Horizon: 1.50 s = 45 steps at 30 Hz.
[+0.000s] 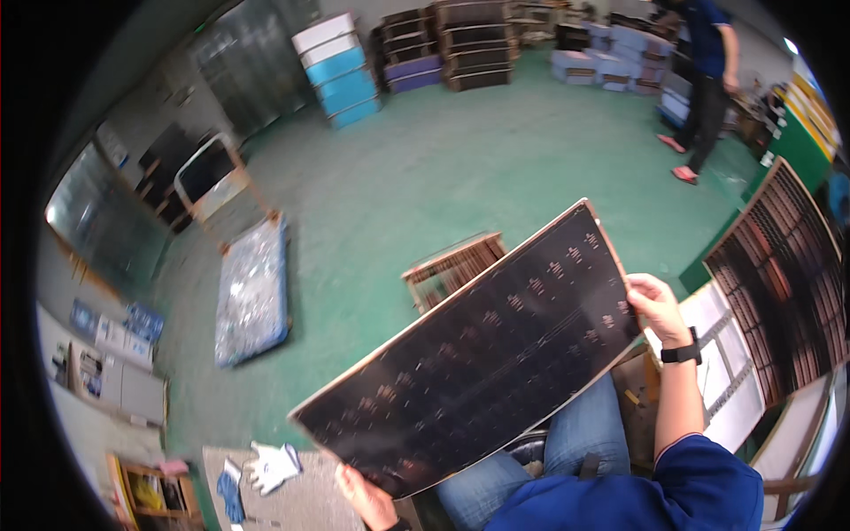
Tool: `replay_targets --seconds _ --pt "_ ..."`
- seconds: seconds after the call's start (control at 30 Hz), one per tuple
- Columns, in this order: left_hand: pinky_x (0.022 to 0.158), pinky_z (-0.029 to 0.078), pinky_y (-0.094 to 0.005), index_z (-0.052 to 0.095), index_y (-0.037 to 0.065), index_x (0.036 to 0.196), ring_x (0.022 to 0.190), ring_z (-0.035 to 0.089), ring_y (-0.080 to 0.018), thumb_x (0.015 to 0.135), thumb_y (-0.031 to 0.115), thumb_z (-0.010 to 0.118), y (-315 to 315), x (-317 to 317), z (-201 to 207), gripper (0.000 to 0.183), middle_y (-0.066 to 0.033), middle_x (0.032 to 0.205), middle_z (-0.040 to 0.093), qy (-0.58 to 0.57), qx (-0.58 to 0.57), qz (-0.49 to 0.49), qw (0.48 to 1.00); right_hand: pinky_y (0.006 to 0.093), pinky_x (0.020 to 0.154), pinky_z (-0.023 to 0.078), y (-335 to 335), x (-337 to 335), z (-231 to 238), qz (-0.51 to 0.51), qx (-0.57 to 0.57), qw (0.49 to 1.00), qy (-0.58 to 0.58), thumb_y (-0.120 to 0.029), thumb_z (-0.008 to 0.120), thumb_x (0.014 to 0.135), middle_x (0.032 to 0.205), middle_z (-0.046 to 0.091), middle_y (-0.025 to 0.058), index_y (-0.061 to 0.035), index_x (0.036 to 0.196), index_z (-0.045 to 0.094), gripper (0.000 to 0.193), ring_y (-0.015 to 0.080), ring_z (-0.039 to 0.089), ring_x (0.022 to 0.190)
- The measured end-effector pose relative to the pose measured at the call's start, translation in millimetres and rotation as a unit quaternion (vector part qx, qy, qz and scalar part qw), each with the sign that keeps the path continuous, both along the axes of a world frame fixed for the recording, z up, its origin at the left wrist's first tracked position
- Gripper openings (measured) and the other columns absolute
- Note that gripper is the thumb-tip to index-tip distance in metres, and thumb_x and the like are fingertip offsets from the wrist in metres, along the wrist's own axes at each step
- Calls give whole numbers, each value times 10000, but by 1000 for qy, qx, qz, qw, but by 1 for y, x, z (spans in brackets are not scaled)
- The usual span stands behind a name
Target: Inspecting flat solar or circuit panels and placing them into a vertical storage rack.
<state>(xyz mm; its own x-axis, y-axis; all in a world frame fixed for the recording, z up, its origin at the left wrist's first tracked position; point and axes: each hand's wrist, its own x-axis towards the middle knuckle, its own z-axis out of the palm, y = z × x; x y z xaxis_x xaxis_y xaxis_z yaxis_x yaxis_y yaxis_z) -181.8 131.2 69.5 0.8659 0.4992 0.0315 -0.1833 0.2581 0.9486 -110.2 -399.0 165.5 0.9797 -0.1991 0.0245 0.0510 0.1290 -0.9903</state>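
A large thin black panel (482,354) with a pale edge and small copper-coloured marks, like a circuit board sheet, is tilted above my lap, its right end higher. My left hand (365,497) grips its lower left corner, fingers partly hidden behind it. My right hand (657,305) pinches the right edge, thumb on the front face. At my right stands a tall rack (784,292) of copper-and-black slotted rows, beside a white surface (717,354). Beyond the panel, a wooden slotted crate (456,270) on the floor is partly covered by it.
A blue-edged flat trolley (254,292) stands at the left. White and blue work gloves (274,466) lie on a grey surface (310,496) at the lower left. Stacked blue boxes (343,84) and dark crates (475,44) line the far side. A person (704,80) stands at the far right.
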Motion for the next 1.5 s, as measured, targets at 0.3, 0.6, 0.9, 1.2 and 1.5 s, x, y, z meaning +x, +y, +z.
replay_targets --seconds 0.3,0.6,0.9,1.2,1.5 --pt "969 449 -407 504 91 1143 1208 469 -269 853 -12 549 -53 24 39 311 -134 1353 445 -135 50 -98 985 413 995 396 -19 34 -83 45 268 896 -350 -251 481 947 1340 448 120 -73 1096 533 238 232 428 1210" --pt "959 472 -386 417 -9 1265 1113 550 -254 926 39 448 -42 20 41 344 -176 1244 520 -11 -166 -165 972 403 988 404 -6 38 -74 8 367 883 -292 -255 477 945 1316 468 114 -71 1092 542 244 226 453 1178" --pt "961 462 -383 437 11 1260 1130 533 -240 928 64 473 -43 17 25 338 -155 1279 503 37 -167 -173 970 394 982 412 -5 41 -71 5 381 883 -274 -259 474 943 1292 488 107 -69 1088 550 251 221 477 1147" --pt "968 418 -361 398 38 1335 1125 510 -209 906 96 510 -56 18 16 446 -92 1245 524 153 -210 -219 940 384 975 419 31 16 -99 50 408 901 -136 -263 470 940 1267 508 101 -67 1083 558 258 215 501 1116" --pt "910 468 -411 455 117 1144 1040 557 -204 935 109 513 -144 26 -16 217 -28 1065 569 158 -337 -279 885 379 1063 295 200 -37 -76 1 291 956 51 -207 509 949 1372 414 74 -47 1393 299 517 202 387 1263"
